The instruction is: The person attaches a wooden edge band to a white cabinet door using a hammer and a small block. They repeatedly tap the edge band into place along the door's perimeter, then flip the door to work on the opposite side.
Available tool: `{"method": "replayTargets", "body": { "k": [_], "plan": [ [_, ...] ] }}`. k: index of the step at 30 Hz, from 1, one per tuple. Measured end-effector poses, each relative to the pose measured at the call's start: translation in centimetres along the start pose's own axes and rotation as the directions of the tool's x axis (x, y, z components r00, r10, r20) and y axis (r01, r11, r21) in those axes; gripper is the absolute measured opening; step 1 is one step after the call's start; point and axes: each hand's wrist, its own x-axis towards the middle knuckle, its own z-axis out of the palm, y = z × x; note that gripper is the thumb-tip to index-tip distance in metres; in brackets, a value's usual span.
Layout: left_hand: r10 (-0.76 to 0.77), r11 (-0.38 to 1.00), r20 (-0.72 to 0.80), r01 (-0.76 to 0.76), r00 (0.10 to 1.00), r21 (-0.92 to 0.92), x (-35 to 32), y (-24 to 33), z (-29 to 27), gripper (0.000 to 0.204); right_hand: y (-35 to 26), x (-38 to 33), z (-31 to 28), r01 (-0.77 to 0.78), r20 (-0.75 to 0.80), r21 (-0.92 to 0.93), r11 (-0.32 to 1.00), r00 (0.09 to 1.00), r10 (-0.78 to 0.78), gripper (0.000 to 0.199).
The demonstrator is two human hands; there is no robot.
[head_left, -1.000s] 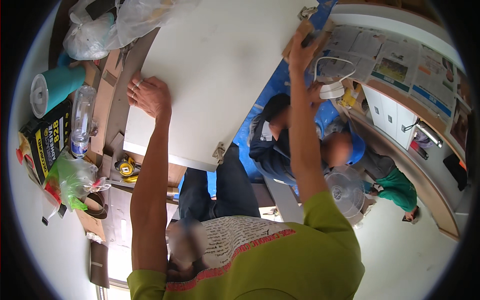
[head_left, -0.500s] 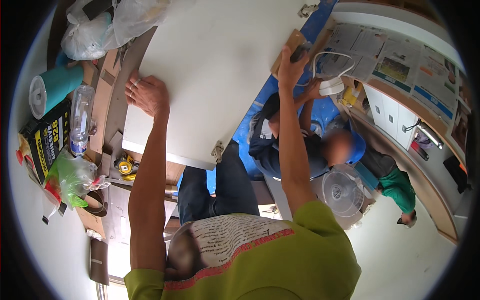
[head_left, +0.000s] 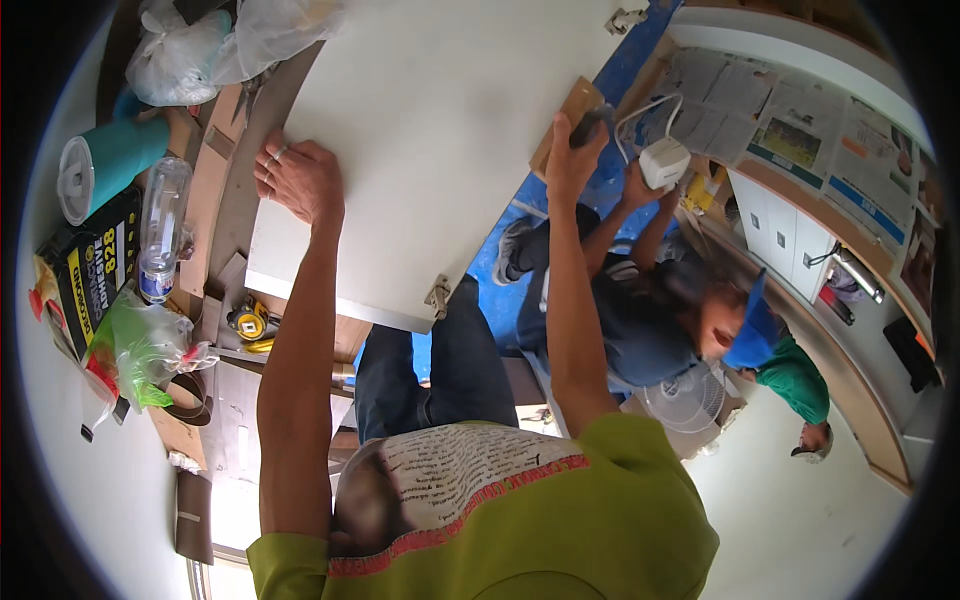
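Observation:
A white cabinet door (head_left: 430, 170) with metal hinges (head_left: 438, 296) on its right edge lies in front of me. My left hand (head_left: 300, 180) grips the door's left edge, its fingers curled at the rim. At the opposite edge, my right hand (head_left: 574, 158) is closed round a brown wooden block (head_left: 566, 112), which rests against the door's edge. A dark patch shows beside the block under my fingers; what it is I cannot make out.
A co-worker in a blue cap (head_left: 750, 325) crouches close on the right, holding a white corded box (head_left: 664, 163). On the left are a teal tumbler (head_left: 115, 165), a plastic bottle (head_left: 163, 230) and a tape measure (head_left: 248, 318). A fan (head_left: 685, 400) stands lower right.
My right hand and the block have shifted slightly left and down along the door's edge. The co-worker has leaned to the right, and the white corded box has turned.

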Motion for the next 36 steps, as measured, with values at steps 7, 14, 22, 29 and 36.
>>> {"method": "replayTargets", "body": {
  "k": [7,14,22,29,36],
  "plan": [
    [0.042,0.999,-0.005,-0.042,0.999,-0.009,0.2,0.6,0.4,0.038,-0.3,8.6,0.6,0.113,-0.06,0.039,0.993,0.992,-0.111,0.091],
    [0.008,0.999,0.001,-0.008,1.0,0.037,0.3,-0.1,0.3,0.04,0.4,-2.0,0.0,0.046,0.022,0.093,0.995,0.999,-0.048,0.084],
    [-0.012,0.999,0.043,0.011,0.999,0.036,0.0,0.4,0.3,0.04,-1.4,3.4,0.0,0.092,-0.014,0.154,0.984,0.996,-0.09,0.088],
    [0.006,1.0,0.014,-0.006,1.0,0.015,0.3,0.0,0.2,0.037,0.1,-2.4,-0.4,-0.012,0.058,0.149,0.989,0.998,0.003,0.087],
    [0.012,1.0,0.015,-0.012,1.0,-0.001,0.0,0.2,0.2,0.041,0.9,-12.4,-2.5,-0.189,0.11,0.2,0.961,0.979,0.17,0.08]
  ]
}}
